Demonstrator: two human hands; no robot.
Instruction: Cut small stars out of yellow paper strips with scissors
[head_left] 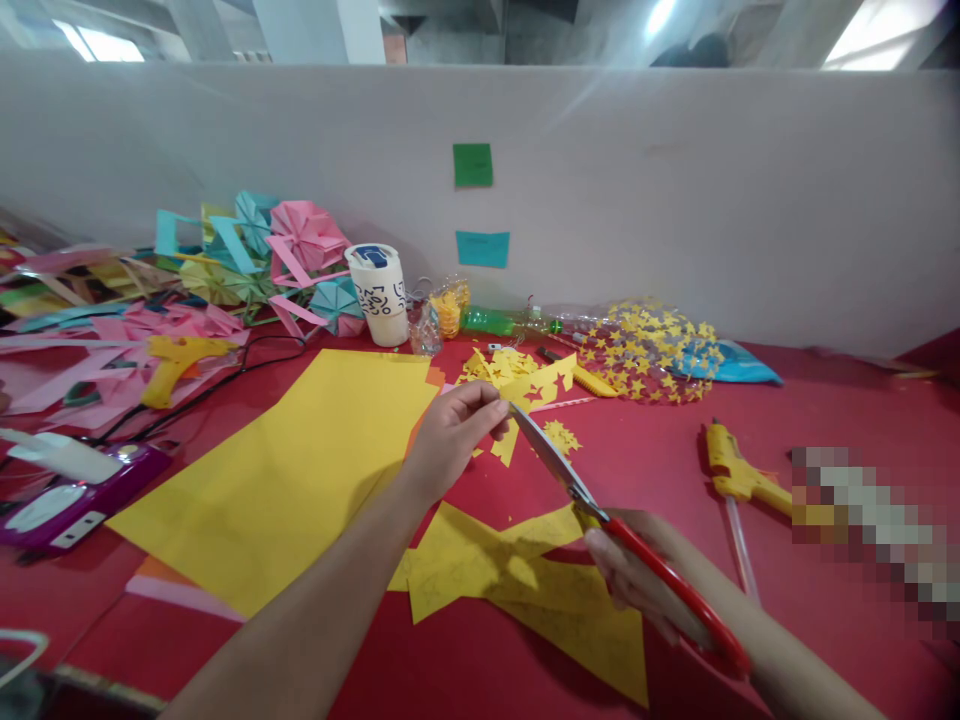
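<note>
My right hand [637, 570] grips a pair of scissors [551, 455] by the red handles. The blades point up and left, their tips at the fingertips of my left hand [461, 425]. Thumb and fingers of that left hand are pinched together; what is between them is too small to make out. Just behind it lie yellow paper scraps with star-shaped holes [547, 385] and a heap of yellow bits [495, 366]. Small cut yellow stars [561, 438] rest beyond the blades. Beneath both hands are yellow paper pieces [465, 565] with faint drawn outlines.
Yellow sheets [300, 470] cover the left-middle of the red table [675, 660]. Glue guns lie left [176, 365] and right [739, 470], near a purple power strip [90, 490]. Behind stand a paper cup [379, 300], a star-covered bottle [652, 350] and folded paper flowers [307, 235].
</note>
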